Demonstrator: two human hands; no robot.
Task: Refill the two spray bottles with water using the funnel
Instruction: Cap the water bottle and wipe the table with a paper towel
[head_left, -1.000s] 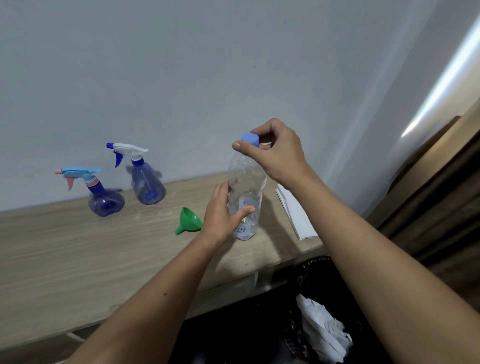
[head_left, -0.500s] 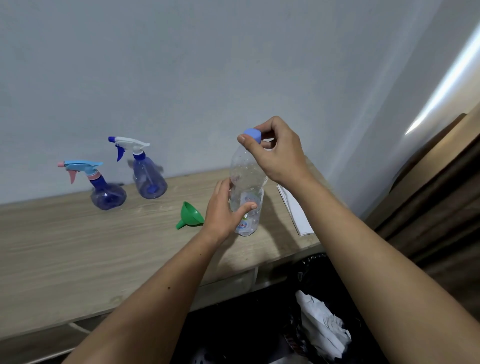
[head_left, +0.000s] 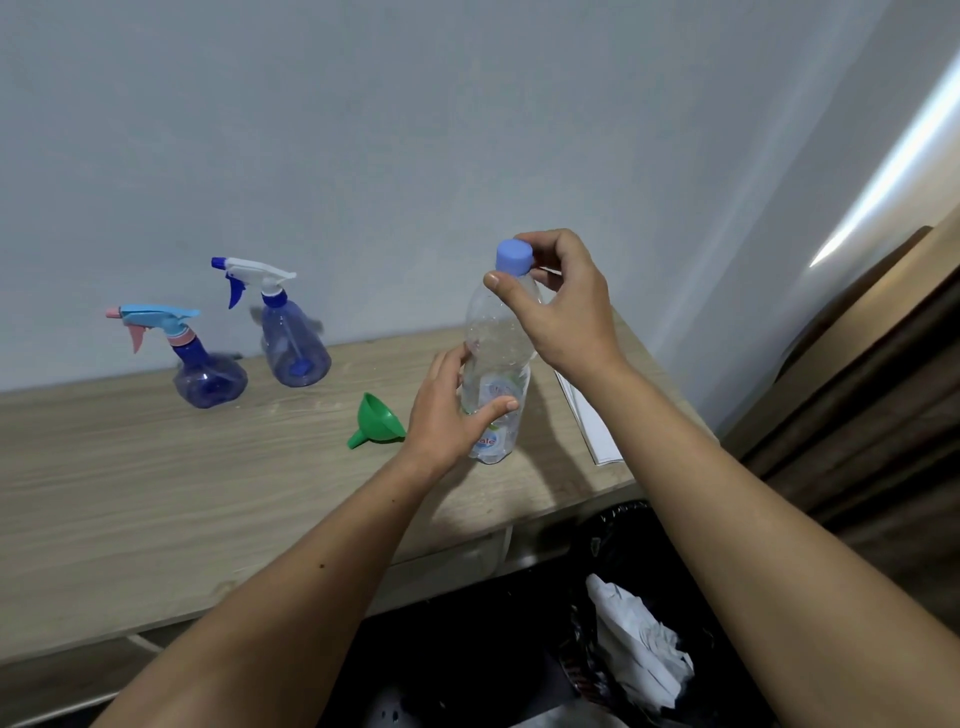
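Right hand (head_left: 563, 306) is pinched on the blue cap (head_left: 514, 256) of the clear water bottle (head_left: 496, 364), thumb and fingers closed around it from above; your left hand (head_left: 452, 410) is wrapped around the bottle's lower body at the label, steadying it. Bottle stands upright near the right end of the bench (head_left: 156, 493), long axis vertical, cap still seated on the neck as far as I can tell, so I judge you're at the uncapping step and nothing is filled yet. Green funnel (head_left: 378, 420) lies on its side just left of your left hand, spout pointing toward the front-left, wide mouth toward the bottle; left hand is clearly the nearer one to grab it. Both spray bottles sit toward the back edge of the bench, well left of the water bottle: white-trigger spray bottle (head_left: 293, 338) nearer, light-blue-trigger spray bottle (head_left: 205, 369) further left, both with trigger heads still on, so those have to come off before the funnel goes in. White paper (head_left: 592, 421) lies at the right edge behind your right forearm. Bin with crumpled paper (head_left: 639, 644) below the bench front; keep the cap from dropping there.
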